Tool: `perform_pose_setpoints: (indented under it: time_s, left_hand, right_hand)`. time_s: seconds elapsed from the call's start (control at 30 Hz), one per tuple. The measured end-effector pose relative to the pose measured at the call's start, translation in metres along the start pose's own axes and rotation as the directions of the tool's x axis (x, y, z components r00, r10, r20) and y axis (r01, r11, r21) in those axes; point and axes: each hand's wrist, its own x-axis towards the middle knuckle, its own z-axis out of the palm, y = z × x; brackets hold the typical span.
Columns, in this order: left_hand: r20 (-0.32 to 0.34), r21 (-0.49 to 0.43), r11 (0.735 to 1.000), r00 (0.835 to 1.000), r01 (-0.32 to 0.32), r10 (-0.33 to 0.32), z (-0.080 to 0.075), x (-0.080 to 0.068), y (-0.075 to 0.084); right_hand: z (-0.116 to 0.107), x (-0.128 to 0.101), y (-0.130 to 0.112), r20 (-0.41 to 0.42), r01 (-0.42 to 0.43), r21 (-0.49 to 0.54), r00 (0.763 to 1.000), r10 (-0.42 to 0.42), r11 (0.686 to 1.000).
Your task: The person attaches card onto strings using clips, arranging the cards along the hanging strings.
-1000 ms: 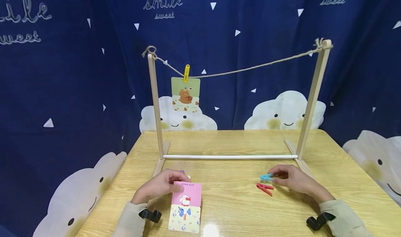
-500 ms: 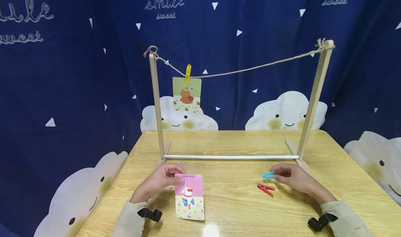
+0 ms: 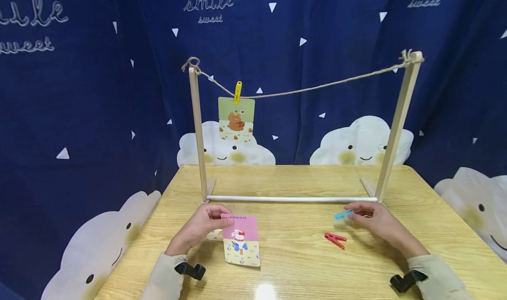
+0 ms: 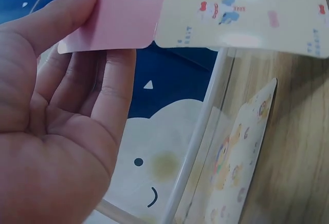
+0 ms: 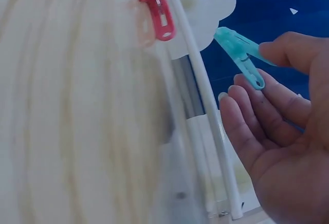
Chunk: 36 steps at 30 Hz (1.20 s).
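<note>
Pink-and-yellow cartoon picture card (image 3: 240, 240) sits near-left, lifted off the light wooden table (image 3: 301, 264), top pink corner pinched by left hand (image 3: 202, 229) between thumb and fingers; left wrist view shows the thumb on the pink face, fingers behind. Under it, flat on the table, another pale patterned card (image 4: 239, 167), partly hidden in the head view. Behind, far side: wooden clothesline frame with two upright posts (image 3: 196, 132), a white dowel (image 3: 291, 199) across the base and a sagging jute twine line (image 3: 317, 87). On the left part of the line hangs a green bear picture card (image 3: 236, 119), held by a yellow plastic clothespin (image 3: 237, 92). Middle and right stretch of twine is bare. Right of centre, red plastic clothespin (image 3: 335, 239) lies on the table, untouched. Just beyond it, right hand (image 3: 376, 225) pinches the tail end of a turquoise plastic clothespin (image 3: 343, 214) between thumb and forefinger, other fingers loosely open, peg raised off the table, its mouth shut. Step in hand, by my read: pick-up stage, card and peg both grabbed, neither yet at the line. Next move likely calls for raising the card's top edge to the twine right of the bear card, squeezing the peg open and clamping over card and twine together. Risk: thin card slips or twine swings.
</note>
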Motion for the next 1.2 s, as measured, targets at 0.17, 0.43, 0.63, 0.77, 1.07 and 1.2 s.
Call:
perform_pose_setpoints:
  time_s: [0.17, 0.43, 0.63, 0.77, 1.07, 1.2]
  left_hand:
    - [-0.032, 0.035, 0.999, 0.999, 0.021, -0.019, 0.002, 0.000, 0.001]
    - [-0.026, 0.080, 0.997, 0.999, -0.017, 0.019, 0.007, 0.006, 0.005]
    - [-0.066, 0.126, 0.991, 0.996, -0.047, 0.055, 0.009, 0.010, 0.015]
    - [-0.113, 0.164, 0.985, 0.991, -0.046, 0.065, 0.008, 0.012, 0.024]
    - [-0.169, 0.178, 0.980, 0.979, -0.086, 0.117, 0.013, 0.026, 0.043]
    - [-0.178, 0.170, 0.980, 0.975, -0.100, 0.130, 0.017, 0.034, 0.051]
  right_hand:
    - [-0.002, -0.004, -0.009, -0.046, 0.001, 0.026, 0.999, 0.000, 1.000]
    - [-0.007, -0.006, -0.033, -0.121, 0.043, -0.020, 0.992, -0.046, 0.999]
    - [-0.009, -0.006, -0.053, -0.201, 0.093, 0.004, 0.975, -0.091, 0.996]
    - [-0.010, -0.003, -0.065, -0.249, 0.147, 0.001, 0.958, -0.142, 0.989]
    - [-0.022, 0.000, -0.097, -0.250, 0.179, -0.079, 0.949, -0.194, 0.981]
    - [-0.028, 0.000, -0.112, -0.254, 0.188, -0.094, 0.945, -0.206, 0.978]
